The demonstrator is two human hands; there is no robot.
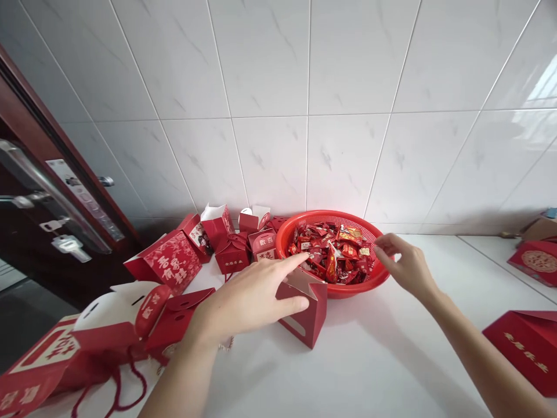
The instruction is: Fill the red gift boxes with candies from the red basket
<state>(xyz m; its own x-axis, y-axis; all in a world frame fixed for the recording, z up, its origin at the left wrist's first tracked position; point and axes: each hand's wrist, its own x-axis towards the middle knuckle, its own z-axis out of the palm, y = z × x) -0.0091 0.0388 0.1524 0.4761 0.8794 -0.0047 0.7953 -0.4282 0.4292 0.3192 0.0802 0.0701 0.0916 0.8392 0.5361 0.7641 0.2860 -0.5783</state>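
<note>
A round red plastic basket [300, 223] stands against the tiled wall, holding many wrapped sweets [335, 252]. In front of its left side, a small red box [311, 313] stands on the white surface with its top open. My left hand [248, 296] is at this box, its thumb across the near face and its fingers reaching over the top; the fingers are apart. Over the right rim of the basket, my right hand [402, 261] has its fingers bent and close together. Whatever its fingertips hold, if anything, is too small to make out.
Red gift boxes [174, 261] crowd the left side, some with cord handles [126, 389]. One red box [526, 348] lies at the right edge, another [537, 261] further back. A dark door [43, 215] with keys [69, 247] is at the far left.
</note>
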